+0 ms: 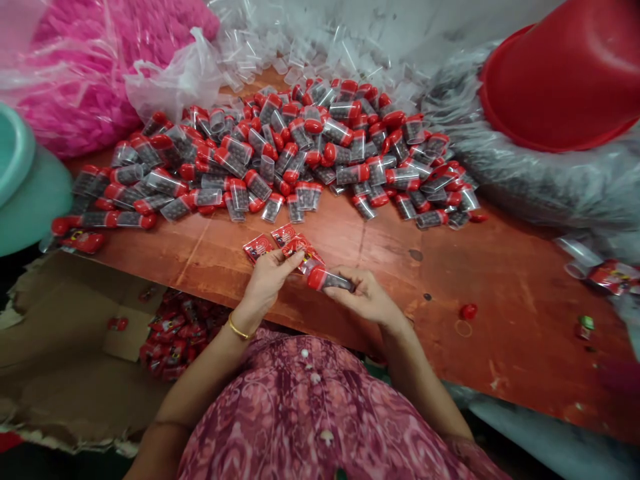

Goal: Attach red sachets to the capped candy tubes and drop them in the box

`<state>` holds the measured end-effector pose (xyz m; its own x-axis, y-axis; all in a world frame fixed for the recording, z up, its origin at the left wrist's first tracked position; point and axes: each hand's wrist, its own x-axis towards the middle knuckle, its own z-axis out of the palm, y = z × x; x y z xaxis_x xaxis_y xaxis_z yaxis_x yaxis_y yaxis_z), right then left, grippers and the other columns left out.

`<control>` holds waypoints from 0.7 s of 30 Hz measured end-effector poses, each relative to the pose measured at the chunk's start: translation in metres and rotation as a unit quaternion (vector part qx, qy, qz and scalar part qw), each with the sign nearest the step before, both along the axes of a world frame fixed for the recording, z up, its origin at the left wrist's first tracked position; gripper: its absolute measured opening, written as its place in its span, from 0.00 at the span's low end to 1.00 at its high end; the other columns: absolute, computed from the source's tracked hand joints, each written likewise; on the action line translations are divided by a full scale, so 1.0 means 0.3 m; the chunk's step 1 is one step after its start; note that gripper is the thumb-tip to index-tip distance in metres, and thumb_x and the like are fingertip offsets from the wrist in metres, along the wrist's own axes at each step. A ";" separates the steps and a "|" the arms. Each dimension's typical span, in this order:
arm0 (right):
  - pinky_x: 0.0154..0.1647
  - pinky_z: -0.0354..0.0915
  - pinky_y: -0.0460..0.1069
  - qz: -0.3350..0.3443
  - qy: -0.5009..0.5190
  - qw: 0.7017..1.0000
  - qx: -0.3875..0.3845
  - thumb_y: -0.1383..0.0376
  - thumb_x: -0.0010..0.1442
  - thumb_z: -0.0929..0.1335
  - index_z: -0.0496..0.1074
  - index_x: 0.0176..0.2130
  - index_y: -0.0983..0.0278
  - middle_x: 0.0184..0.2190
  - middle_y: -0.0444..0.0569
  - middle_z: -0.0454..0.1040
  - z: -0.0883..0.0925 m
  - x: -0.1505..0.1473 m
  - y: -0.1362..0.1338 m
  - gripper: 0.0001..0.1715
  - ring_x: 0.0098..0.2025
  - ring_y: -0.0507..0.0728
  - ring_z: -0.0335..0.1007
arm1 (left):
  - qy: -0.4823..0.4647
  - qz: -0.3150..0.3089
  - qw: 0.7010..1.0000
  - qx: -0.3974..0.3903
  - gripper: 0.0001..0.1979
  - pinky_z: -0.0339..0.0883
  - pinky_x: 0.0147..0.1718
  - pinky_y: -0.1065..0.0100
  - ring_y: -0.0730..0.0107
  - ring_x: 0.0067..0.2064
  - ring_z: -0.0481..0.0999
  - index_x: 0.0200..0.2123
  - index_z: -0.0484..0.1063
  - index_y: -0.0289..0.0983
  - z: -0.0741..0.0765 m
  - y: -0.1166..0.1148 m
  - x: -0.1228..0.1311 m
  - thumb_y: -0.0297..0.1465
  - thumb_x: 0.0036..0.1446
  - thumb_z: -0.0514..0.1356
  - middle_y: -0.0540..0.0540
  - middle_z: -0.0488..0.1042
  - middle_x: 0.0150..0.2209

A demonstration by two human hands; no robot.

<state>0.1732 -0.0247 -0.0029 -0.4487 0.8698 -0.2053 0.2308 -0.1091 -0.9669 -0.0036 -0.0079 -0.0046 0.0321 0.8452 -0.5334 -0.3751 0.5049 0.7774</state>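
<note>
My right hand (364, 297) is closed around a small clear tube with a red cap (327, 279), filled with dark pellets, held just above the near edge of the brown table (500, 293). My left hand (270, 277) pinches a red printed label (303, 257) against the tube's cap end. Two more red labels (259, 247) lie on the table right behind my hands. A large heap of the same red-capped tubes (280, 157) covers the middle of the table beyond them.
A red bucket (565, 73) lies on a grey plastic bag at right. Pink bagged material (90, 73) and a teal basin (20, 180) are at left, empty clear tubes (320, 47) at the back. A cardboard box (75, 353) with finished tubes sits below left. A loose red cap (469, 311) lies right.
</note>
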 end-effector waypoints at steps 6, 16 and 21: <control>0.22 0.52 0.43 0.004 0.001 1.000 -0.005 0.57 0.50 0.68 0.70 0.30 0.67 0.20 0.42 0.63 0.008 0.014 -0.023 0.14 0.22 0.48 0.55 | -0.023 -0.014 0.999 -0.030 0.21 0.68 0.22 0.73 0.73 0.24 0.73 0.24 0.72 0.33 -0.006 0.006 -0.010 0.43 0.31 0.71 0.49 0.75 0.22; 0.22 0.53 0.43 -0.005 -0.024 1.000 0.010 0.59 0.51 0.67 0.70 0.32 0.68 0.21 0.42 0.63 0.013 0.010 -0.019 0.13 0.23 0.48 0.55 | -0.002 -0.034 0.999 -0.033 0.20 0.67 0.21 0.73 0.74 0.21 0.72 0.21 0.72 0.32 -0.002 -0.002 -0.023 0.41 0.28 0.72 0.49 0.75 0.20; 0.22 0.52 0.43 -0.011 -0.023 1.000 0.009 0.60 0.52 0.67 0.70 0.32 0.68 0.20 0.41 0.63 -0.013 0.017 -0.034 0.12 0.22 0.47 0.54 | -0.017 0.039 0.998 -0.043 0.21 0.65 0.19 0.76 0.79 0.20 0.70 0.23 0.72 0.33 -0.016 -0.005 -0.006 0.41 0.27 0.72 0.52 0.73 0.20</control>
